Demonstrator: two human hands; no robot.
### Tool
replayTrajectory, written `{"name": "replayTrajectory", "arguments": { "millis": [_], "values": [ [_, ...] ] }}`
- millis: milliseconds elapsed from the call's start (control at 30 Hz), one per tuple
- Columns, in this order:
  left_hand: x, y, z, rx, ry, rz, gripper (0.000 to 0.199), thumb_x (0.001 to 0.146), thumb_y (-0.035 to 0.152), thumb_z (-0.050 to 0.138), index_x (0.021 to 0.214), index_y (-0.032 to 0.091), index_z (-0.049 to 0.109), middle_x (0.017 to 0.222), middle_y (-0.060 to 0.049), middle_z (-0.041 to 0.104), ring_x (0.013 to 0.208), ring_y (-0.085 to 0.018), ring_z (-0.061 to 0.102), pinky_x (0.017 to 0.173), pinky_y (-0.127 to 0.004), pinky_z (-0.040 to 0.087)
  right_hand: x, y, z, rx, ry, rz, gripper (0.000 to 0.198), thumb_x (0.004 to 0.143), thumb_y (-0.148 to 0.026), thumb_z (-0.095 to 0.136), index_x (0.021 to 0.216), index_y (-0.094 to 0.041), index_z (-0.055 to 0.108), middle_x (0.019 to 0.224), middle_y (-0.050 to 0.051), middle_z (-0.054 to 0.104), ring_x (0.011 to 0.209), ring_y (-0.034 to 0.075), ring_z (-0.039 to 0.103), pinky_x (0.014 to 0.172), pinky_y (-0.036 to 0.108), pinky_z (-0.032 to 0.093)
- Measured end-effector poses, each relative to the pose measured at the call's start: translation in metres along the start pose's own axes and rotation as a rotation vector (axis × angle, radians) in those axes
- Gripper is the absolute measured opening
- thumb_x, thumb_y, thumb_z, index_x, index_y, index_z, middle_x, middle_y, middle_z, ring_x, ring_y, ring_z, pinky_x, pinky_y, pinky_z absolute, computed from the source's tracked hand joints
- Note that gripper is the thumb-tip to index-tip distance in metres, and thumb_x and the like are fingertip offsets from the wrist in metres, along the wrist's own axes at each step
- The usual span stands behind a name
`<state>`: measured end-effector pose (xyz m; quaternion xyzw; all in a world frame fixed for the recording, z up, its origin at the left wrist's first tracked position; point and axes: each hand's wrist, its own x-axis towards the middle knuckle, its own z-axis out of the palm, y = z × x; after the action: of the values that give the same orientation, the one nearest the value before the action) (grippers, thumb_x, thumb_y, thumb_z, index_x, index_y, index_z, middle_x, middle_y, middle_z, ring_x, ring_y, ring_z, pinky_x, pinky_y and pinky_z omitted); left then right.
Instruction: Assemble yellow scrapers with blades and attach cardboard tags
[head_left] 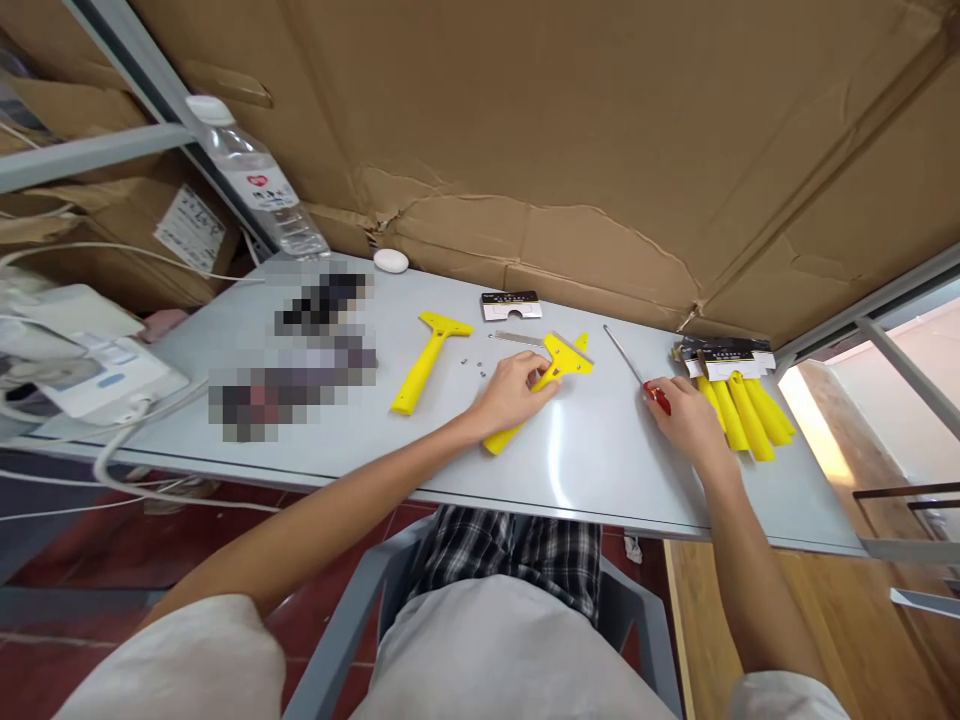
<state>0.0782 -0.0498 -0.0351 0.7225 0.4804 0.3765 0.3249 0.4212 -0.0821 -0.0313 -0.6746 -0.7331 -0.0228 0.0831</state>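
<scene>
My left hand [511,390] is closed around the yellow handle of a scraper [501,440], whose wide head points away from me. A smaller yellow piece [583,342] shows just behind that head. My right hand [688,415] grips the red handle of a screwdriver [626,352], its metal shaft lying toward the back of the table. To the left of my left hand rests a second yellow scraper [424,368]. Several small screws [480,365] are scattered between the two scrapers. A flat metal blade [521,339] lies just beyond my left hand.
A black-and-white card [511,306] lies at the back. Several yellow scrapers [742,410] with header cards sit at the right. On the left are a water bottle [259,185], blurred items [300,385] and white cabled devices [112,375]. Cardboard [562,130] walls the back; a white oval object [391,261] lies near it.
</scene>
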Motion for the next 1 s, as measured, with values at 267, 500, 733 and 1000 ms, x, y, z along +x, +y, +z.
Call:
{"name": "replayTrajectory", "arguments": {
  "millis": [267,500,733,1000],
  "values": [
    [0.005,0.004,0.002,0.335,-0.179,-0.094,0.035,0.094,0.039,0.073,0.122,0.018,0.069,0.095,-0.011,0.078,0.098,-0.035,0.073,0.085,-0.042,0.053,-0.019,-0.034,0.007,-0.073,0.281,-0.228,0.034,0.108,-0.046,0.056,0.118,-0.022,0.078,0.123,0.017,0.073,0.113,0.036,0.060,0.091,0.050,0.046],
    [0.025,0.010,0.007,0.543,-0.171,-0.023,0.034,0.102,0.046,0.069,0.119,0.017,0.072,0.103,-0.017,0.079,0.105,-0.037,0.075,0.090,-0.044,0.055,-0.024,-0.098,0.017,0.033,0.156,-0.502,0.041,0.112,-0.046,0.051,0.146,-0.029,0.069,0.148,0.015,0.067,0.128,0.035,0.060,0.104,0.052,0.047],
    [0.044,-0.003,-0.028,0.598,-0.101,-0.092,0.043,0.106,0.059,0.060,0.113,0.020,0.079,0.103,-0.014,0.081,0.099,-0.033,0.075,0.090,-0.042,0.054,0.002,-0.097,0.028,0.069,0.034,-0.584,0.046,0.114,-0.050,0.049,0.152,-0.029,0.064,0.159,0.014,0.062,0.143,0.036,0.055,0.112,0.057,0.045],
    [0.081,-0.045,-0.092,0.726,-0.054,-0.023,0.043,0.105,0.028,0.055,0.143,0.018,0.070,0.153,-0.017,0.069,0.142,-0.034,0.060,0.118,-0.045,0.046,0.009,-0.068,0.028,0.112,0.082,-0.521,0.035,0.112,-0.046,0.053,0.129,-0.025,0.075,0.144,0.013,0.070,0.128,0.032,0.062,0.107,0.050,0.047]
  ]
}}
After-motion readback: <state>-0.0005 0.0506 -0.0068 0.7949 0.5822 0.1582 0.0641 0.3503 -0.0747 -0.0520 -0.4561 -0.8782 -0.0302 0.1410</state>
